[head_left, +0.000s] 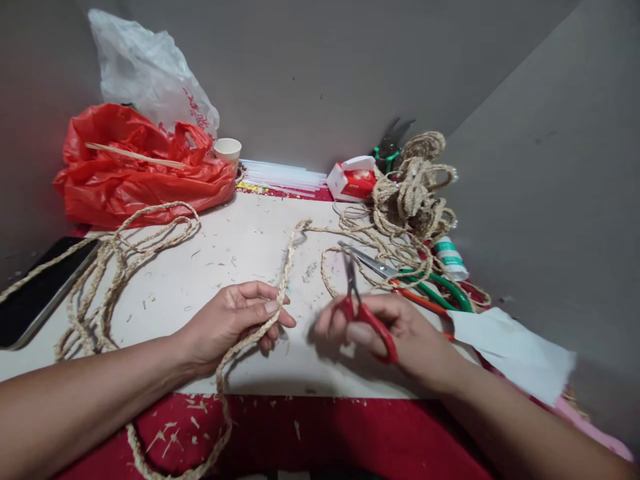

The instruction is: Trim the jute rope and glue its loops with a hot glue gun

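A braided straw rope [287,267] runs through my left hand [245,317], pinched between thumb and fingers above the white board. From there it hangs down over the board's front edge, and its upper part stretches away toward the back. My right hand [385,323] holds small red-handled scissors [373,327], their blades pointing up and away and slightly blurred by motion. The scissors are apart from the rope, to its right. Behind the right hand lie larger scissors with green handles [440,290] and an orange-handled tool [425,302].
Rope loops [113,267] lie at left beside a dark phone [45,287]. A red plastic bag [145,180], paper cup [228,151], clear sticks [283,177] and tissue pack [353,181] line the back. A rope bundle [413,187] and white paper [515,347] are at right.
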`<state>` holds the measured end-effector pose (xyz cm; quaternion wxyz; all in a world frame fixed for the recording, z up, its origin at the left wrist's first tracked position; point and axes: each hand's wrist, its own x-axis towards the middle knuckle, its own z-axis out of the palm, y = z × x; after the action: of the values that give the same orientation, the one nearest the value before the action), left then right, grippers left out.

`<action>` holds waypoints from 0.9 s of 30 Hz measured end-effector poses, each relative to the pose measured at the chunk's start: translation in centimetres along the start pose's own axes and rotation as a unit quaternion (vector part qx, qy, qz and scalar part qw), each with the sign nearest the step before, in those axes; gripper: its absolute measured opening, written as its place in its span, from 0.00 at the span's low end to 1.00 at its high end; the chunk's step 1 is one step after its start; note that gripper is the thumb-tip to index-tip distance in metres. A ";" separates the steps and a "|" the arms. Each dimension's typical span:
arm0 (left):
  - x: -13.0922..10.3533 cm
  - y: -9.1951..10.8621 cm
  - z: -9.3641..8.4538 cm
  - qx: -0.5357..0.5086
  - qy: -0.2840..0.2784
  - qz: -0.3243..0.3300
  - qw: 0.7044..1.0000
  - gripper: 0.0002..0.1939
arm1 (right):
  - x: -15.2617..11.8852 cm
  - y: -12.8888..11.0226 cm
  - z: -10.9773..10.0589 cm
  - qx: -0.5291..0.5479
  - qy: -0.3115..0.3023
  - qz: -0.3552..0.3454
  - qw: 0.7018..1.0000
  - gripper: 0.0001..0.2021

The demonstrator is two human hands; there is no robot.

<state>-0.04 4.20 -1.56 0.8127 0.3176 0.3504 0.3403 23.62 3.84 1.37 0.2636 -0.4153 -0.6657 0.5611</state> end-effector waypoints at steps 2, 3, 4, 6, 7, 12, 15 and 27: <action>0.0 0.0 -0.1 -0.011 0.006 0.004 1.000 0.10 | -0.1 0.1 0.1 0.045 -0.120 0.043 0.991 0.24; 0.0 0.0 -0.1 -0.015 0.007 0.005 1.000 0.11 | -0.1 0.2 0.3 0.063 -0.159 0.061 0.983 0.26; 0.0 0.0 -0.2 -0.017 0.007 0.006 1.000 0.11 | 0.0 0.4 0.4 0.080 -0.186 0.074 0.977 0.28; -0.1 -0.1 -0.2 -0.018 0.001 0.011 1.000 0.11 | 0.1 1.0 0.8 0.122 -0.213 0.080 0.966 0.29; -0.1 -0.1 -0.2 -0.015 -0.002 0.014 1.000 0.11 | 0.2 1.3 1.0 0.145 -0.222 0.076 0.961 0.30; -0.1 -0.4 -0.4 -0.005 -0.015 0.031 0.999 0.12 | 0.3 3.0 2.0 0.282 -0.252 0.086 0.922 0.30; 0.0 -0.5 -0.5 -0.009 -0.012 0.029 0.999 0.12 | 0.3 3.5 2.4 0.350 -0.245 0.096 0.899 0.29; -0.1 -0.1 0.1 0.003 -0.003 0.024 1.000 0.08 | 0.4 3.5 2.2 0.353 -0.229 0.064 0.905 0.27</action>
<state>0.05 4.04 -1.54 0.8045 0.3295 0.3412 0.3574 22.51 3.13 -2.54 0.1971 -0.1971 -0.4386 0.8544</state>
